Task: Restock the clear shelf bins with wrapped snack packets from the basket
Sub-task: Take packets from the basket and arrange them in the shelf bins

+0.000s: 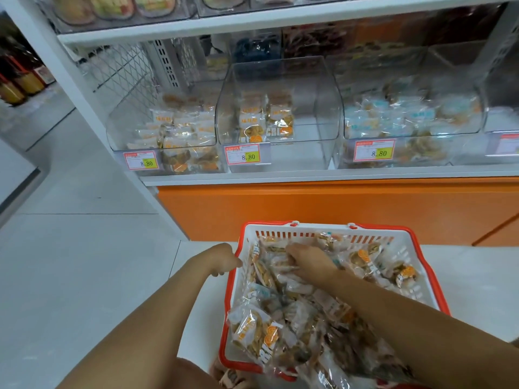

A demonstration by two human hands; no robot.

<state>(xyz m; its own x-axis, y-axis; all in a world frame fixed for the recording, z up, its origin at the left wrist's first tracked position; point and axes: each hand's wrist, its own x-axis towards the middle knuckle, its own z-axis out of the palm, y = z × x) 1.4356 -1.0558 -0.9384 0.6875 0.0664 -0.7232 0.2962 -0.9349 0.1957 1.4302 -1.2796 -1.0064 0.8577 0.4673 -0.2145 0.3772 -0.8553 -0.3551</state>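
A white basket with a red rim [418,242] sits on the floor below the shelf, full of clear wrapped snack packets [258,332]. My left hand [224,258] grips the basket's left rim. My right hand [309,262] is down inside the basket, fingers curled over packets near the far side. On the shelf above stand three clear bins: the left bin [165,136] holds many orange-labelled packets, the middle bin [280,108] holds only a few at its left, and the right bin [412,116] holds blue-labelled packets.
Price tags [247,154] reading 8.80 hang on the bin fronts. An orange base panel [323,209] runs under the white shelf edge [337,174]. White tiled floor [84,248] spreads to the left. An upper shelf [252,23] carries more bins.
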